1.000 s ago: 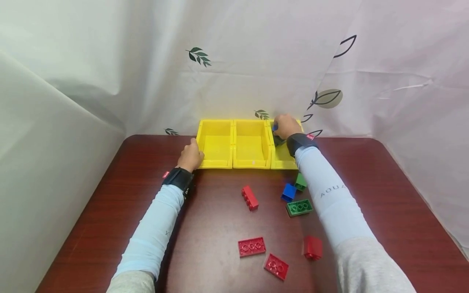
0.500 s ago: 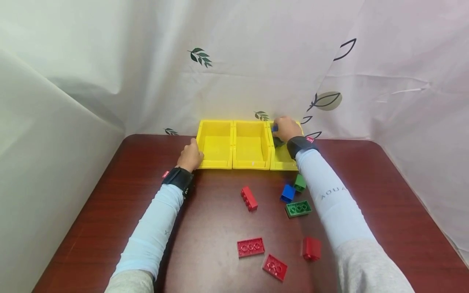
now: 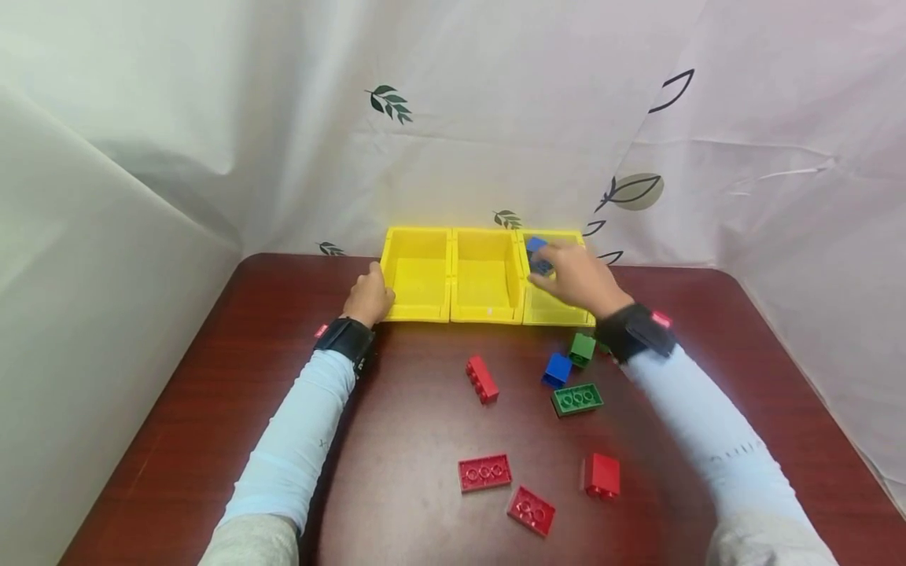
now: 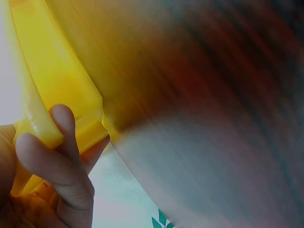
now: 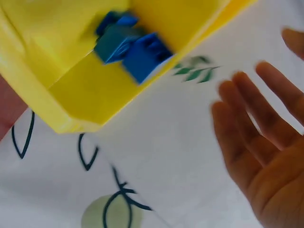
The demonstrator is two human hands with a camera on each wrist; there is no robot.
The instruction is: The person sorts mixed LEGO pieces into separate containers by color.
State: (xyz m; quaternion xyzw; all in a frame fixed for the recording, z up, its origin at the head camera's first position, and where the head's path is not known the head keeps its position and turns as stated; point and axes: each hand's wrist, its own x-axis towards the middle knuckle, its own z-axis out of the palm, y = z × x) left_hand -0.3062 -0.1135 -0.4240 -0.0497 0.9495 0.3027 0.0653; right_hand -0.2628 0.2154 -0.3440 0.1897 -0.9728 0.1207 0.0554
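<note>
Three yellow bins stand side by side in the head view. My left hand (image 3: 370, 297) grips the outer side wall of the left bin (image 3: 418, 314); in the left wrist view the fingers (image 4: 64, 175) curl round the bin's edge. My right hand (image 3: 583, 277) hovers over the right bin (image 3: 552, 313), its fingers spread and holding nothing, as the right wrist view also shows. Several blue toy bricks (image 5: 145, 57) lie together inside that bin. Just in front of it, a blue brick (image 3: 557, 369) and a green brick (image 3: 582, 350) lie on the table.
A longer green brick (image 3: 577, 400) lies nearer. Several red bricks are scattered over the table: one narrow brick (image 3: 482, 380), two studs-down flat ones (image 3: 484, 473) and a block (image 3: 602, 475). The middle bin (image 3: 488, 316) has a bare floor. A white curtain (image 3: 453, 157) hangs behind.
My right hand has let go of a blue brick inside the right bin, opened, and drawn back to the right. My left hand keeps its grip on the left bin.
</note>
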